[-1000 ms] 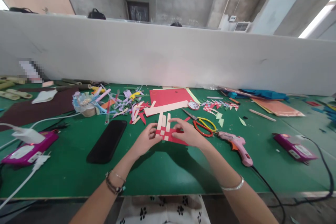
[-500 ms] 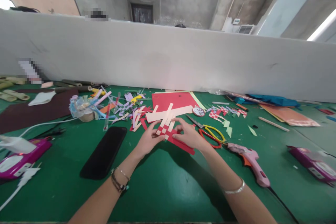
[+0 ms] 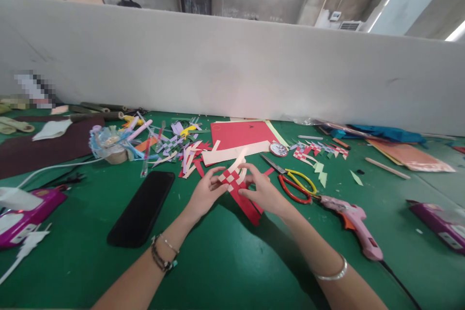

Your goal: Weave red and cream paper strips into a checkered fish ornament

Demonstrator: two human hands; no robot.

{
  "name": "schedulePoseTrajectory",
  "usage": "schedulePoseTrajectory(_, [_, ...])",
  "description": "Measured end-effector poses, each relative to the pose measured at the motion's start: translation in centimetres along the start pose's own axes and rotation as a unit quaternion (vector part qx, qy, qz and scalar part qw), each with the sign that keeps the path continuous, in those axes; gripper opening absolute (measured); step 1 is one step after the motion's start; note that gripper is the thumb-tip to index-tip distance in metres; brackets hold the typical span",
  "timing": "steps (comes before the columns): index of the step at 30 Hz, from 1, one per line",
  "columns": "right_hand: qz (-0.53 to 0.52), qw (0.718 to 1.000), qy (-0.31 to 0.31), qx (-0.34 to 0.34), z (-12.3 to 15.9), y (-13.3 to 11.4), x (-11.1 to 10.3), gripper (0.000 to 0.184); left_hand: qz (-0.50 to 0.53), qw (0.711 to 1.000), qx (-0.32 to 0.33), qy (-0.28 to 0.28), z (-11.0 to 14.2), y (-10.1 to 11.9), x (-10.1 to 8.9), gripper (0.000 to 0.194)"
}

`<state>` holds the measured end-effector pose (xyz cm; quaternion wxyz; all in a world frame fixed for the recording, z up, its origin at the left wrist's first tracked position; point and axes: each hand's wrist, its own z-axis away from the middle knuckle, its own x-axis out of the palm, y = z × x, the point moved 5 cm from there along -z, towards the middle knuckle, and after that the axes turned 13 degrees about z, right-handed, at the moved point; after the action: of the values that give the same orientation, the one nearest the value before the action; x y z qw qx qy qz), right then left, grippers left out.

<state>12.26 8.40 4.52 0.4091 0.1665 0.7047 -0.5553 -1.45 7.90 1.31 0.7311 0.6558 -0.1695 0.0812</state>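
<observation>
Between my hands is a woven paper piece (image 3: 231,178), a red and pale-cream checkerboard with loose strips sticking out. Its long red strips hang toward me at the lower right, and cream strips curve up at the top. My left hand (image 3: 206,193) pinches the woven part at its left edge, thumb in front. On the other side, my right hand (image 3: 262,191) grips the red strips, fingers bent behind the paper. Part of the piece is hidden by my fingers. Just behind lie a cream paper strip (image 3: 240,153) and a red sheet (image 3: 240,133).
Scissors (image 3: 296,186) and a pink glue gun (image 3: 358,220) lie to the right, a black phone (image 3: 141,209) to the left. Paper scraps (image 3: 174,143) lie behind. Purple power strips (image 3: 39,215) sit at both sides. A white partition (image 3: 232,68) stands along the back.
The woven paper has turned and tilted, so its red strips now point more steeply down toward me. The cream strips at the top bend more. Both hands still hold it; the camera view has shifted slightly.
</observation>
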Motion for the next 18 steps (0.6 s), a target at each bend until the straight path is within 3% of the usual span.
schedulePoseTrajectory(3, [-0.040,0.999,0.021,0.007,0.2,0.2,0.4,0.056,0.006,1.000,0.024,-0.007,0.2,0.1,0.2,0.045])
schedulePoseTrajectory(6, [-0.098,0.994,0.037,0.021,0.4,0.5,0.6,0.062,-0.060,0.997,0.048,-0.014,0.4,0.3,0.5,0.036])
schedulePoseTrajectory(9, [-0.146,0.988,0.044,0.030,0.5,0.6,0.8,0.058,-0.123,0.991,0.057,0.001,0.5,0.5,0.5,0.029])
schedulePoseTrajectory(18, [-0.165,0.986,0.020,0.008,0.5,0.3,1.2,0.051,-0.168,0.983,0.068,0.027,0.8,0.9,0.3,0.026])
